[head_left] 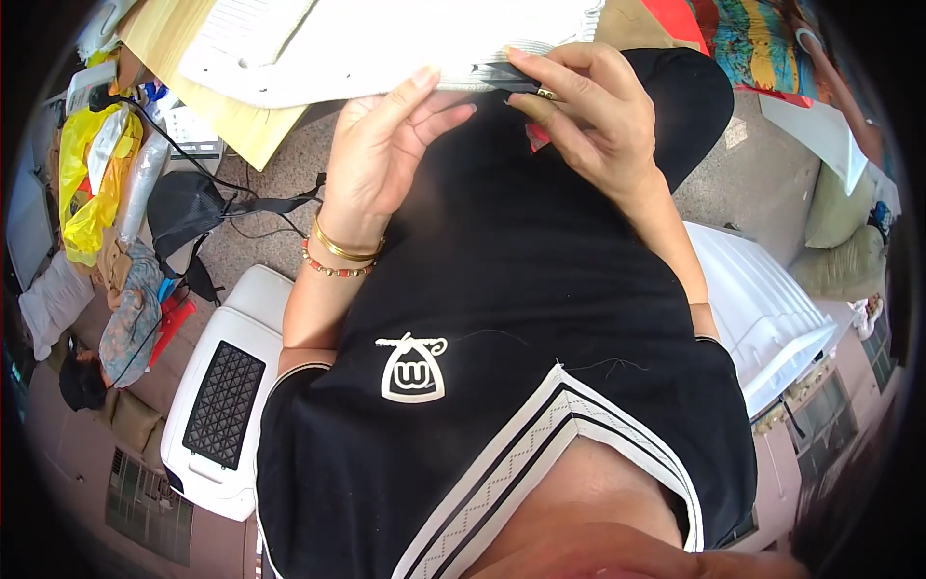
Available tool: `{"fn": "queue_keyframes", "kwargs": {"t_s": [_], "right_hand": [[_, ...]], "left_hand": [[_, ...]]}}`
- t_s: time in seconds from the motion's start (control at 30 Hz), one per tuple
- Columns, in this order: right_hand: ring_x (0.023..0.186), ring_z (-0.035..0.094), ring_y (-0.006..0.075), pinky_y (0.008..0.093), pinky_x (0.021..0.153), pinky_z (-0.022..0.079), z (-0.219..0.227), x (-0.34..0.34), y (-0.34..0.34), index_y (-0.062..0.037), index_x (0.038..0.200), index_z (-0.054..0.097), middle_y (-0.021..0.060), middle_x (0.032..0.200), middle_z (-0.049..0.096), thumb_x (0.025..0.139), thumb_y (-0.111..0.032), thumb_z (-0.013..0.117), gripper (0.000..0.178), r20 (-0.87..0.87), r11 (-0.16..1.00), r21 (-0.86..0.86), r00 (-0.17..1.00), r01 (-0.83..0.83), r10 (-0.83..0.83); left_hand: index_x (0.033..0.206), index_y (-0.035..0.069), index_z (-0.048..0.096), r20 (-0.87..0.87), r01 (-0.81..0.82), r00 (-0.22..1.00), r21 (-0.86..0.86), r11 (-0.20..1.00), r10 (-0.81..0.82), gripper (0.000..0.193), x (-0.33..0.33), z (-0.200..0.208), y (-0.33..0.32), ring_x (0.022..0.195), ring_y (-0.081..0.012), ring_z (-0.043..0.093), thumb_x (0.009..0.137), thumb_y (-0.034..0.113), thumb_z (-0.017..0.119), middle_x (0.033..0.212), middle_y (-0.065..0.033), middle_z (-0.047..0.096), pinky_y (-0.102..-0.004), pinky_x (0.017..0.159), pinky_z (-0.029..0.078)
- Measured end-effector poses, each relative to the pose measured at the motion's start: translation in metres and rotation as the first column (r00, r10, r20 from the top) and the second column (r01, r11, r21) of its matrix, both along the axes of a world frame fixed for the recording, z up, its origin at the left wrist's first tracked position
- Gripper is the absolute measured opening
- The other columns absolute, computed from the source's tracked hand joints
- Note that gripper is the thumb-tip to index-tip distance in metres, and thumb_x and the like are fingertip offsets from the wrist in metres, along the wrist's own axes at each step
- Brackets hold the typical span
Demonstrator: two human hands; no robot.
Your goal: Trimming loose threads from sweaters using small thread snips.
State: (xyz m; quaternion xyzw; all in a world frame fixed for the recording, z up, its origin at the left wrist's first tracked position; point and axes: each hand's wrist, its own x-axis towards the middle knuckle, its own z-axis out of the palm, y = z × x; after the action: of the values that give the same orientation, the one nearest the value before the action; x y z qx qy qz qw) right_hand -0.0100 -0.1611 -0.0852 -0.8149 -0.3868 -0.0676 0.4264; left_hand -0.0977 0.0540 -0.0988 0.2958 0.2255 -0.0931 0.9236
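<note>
A white knitted garment (318,48) with a ribbed edge lies across the top of the view. At its near edge my left hand (386,145) pinches the fabric, thumb on top and fingers beneath. My right hand (598,116) is closed on small dark thread snips (498,75), whose narrow blades point left along the ribbed edge. The lower part of the snips is hidden by my fingers. A small red patch (537,138) shows just under the right hand, against my black clothing; I cannot make out what it is.
A wooden board (256,135) sits under the garment. On the left are a black cap (183,207), a yellow plastic bag (92,193), a white plastic seat (217,386) and a person (135,309) farther off. White plastic tubs (762,299) stand at right, near stuffed sacks (844,241).
</note>
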Motion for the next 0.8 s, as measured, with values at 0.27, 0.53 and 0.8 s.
{"fn": "queue_keyframes", "kwargs": {"t_s": [0.27, 0.53, 0.8], "right_hand": [[0.073, 0.061, 0.0164, 0.0284, 0.06, 0.049, -0.005, 0.001, 0.003, -0.0182, 0.116, 0.078, 0.0011, 0.09, 0.064, 0.073, -0.015, 0.085, 0.043, 0.069, 0.999, -0.02, 0.997, 0.028, -0.027], [0.072, 0.061, 0.0172, 0.029, 0.06, 0.05, -0.005, 0.0, 0.004, -0.0157, 0.111, 0.079, 0.0016, 0.087, 0.064, 0.076, -0.013, 0.085, 0.036, 0.121, 0.999, -0.001, 0.992, 0.046, -0.046], [0.069, 0.06, 0.0123, 0.0262, 0.059, 0.048, 0.002, 0.009, 0.007, -0.01, 0.116, 0.078, 0.0047, 0.09, 0.063, 0.078, -0.006, 0.084, 0.039, -0.098, 0.995, 0.081, 0.993, -0.051, 0.059]], "left_hand": [[0.12, -0.008, 0.065, 0.006, -0.005, 1.0, -0.004, 1.0, 0.005, 0.029, 0.002, 0.008, -0.009, 0.108, -0.026, 0.071, 0.102, 0.014, 0.062, 0.117, -0.0181, 0.071, -0.0376, 0.093, 0.059], [0.124, -0.008, 0.063, 0.016, -0.009, 1.0, -0.001, 1.0, 0.009, 0.031, 0.001, 0.009, -0.01, 0.112, -0.0266, 0.069, 0.102, 0.014, 0.061, 0.122, -0.019, 0.069, -0.0387, 0.094, 0.059], [0.125, -0.007, 0.062, 0.031, 0.002, 0.999, 0.096, 0.995, -0.005, 0.032, -0.015, -0.013, 0.005, 0.113, -0.0292, 0.069, 0.103, 0.016, 0.058, 0.123, -0.02, 0.069, -0.0427, 0.097, 0.057]]}}
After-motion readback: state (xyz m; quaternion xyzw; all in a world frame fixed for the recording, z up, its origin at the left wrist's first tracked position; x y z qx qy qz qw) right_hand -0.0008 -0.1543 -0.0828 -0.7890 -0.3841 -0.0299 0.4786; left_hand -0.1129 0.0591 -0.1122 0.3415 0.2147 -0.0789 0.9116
